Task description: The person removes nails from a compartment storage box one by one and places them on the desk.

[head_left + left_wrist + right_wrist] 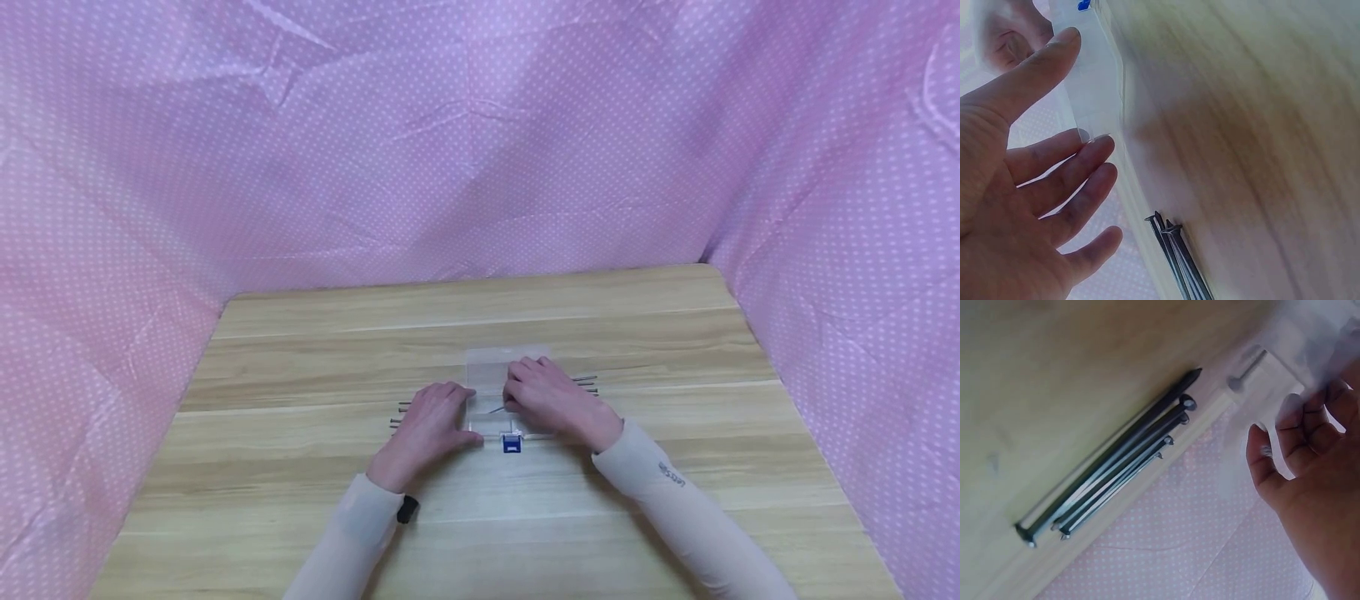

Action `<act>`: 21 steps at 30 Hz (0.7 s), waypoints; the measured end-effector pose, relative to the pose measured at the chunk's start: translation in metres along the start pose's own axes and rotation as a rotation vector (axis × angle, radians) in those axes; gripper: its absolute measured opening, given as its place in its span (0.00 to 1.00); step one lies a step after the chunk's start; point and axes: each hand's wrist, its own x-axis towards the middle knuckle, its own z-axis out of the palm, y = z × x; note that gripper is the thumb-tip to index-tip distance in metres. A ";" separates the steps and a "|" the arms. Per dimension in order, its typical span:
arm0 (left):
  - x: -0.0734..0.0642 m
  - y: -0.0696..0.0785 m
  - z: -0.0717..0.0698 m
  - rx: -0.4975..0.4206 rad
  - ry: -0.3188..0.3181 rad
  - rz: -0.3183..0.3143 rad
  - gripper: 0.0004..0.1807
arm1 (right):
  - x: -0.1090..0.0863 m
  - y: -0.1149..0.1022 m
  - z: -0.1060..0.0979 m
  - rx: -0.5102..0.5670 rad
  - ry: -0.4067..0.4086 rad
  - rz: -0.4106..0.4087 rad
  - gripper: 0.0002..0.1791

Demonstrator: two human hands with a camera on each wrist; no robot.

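Observation:
A clear plastic box (489, 426) with a blue latch (512, 444) lies mid-table, its see-through lid (487, 367) folded back. My left hand (431, 421) holds the box's left end, thumb at the front and fingertips at the rear corner. Over the box's right part, my right hand (546, 393) has curled fingers, and a thin nail (496, 410) extends left from its fingertips. Through cloudy plastic in the right wrist view, a nail (1249, 370) shows beside the fingers. The right fingertips are partly hidden.
Several dark nails (396, 422) lie left of the box, heads and points visible in the left wrist view. Another row of nails (1110, 459), of differing lengths, lies right of it. Pink dotted cloth (465, 183) hangs behind the wooden table (480, 525).

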 end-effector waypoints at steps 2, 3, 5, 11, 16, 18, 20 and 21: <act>0.000 0.000 0.000 0.004 -0.003 -0.002 0.39 | -0.001 0.001 -0.001 0.003 0.003 0.005 0.05; 0.000 0.000 0.000 0.005 -0.004 -0.004 0.39 | -0.001 0.001 -0.002 0.005 0.001 0.011 0.05; 0.000 0.000 0.000 0.009 -0.004 -0.005 0.38 | -0.002 0.002 -0.002 0.010 0.006 0.016 0.05; 0.000 0.000 0.001 0.010 0.008 0.002 0.38 | -0.006 0.005 -0.005 -0.008 0.063 -0.008 0.04; 0.000 0.000 0.001 0.008 0.016 0.008 0.38 | -0.010 0.008 -0.009 -0.001 0.097 -0.022 0.03; -0.001 0.000 0.000 0.003 0.019 0.008 0.38 | -0.013 0.009 -0.011 0.013 0.100 -0.014 0.03; 0.000 0.000 0.000 0.000 0.021 0.009 0.38 | -0.015 0.010 -0.013 0.021 0.104 -0.006 0.03; 0.000 0.000 0.000 -0.001 0.022 0.011 0.38 | -0.017 0.010 -0.013 0.024 0.107 -0.003 0.03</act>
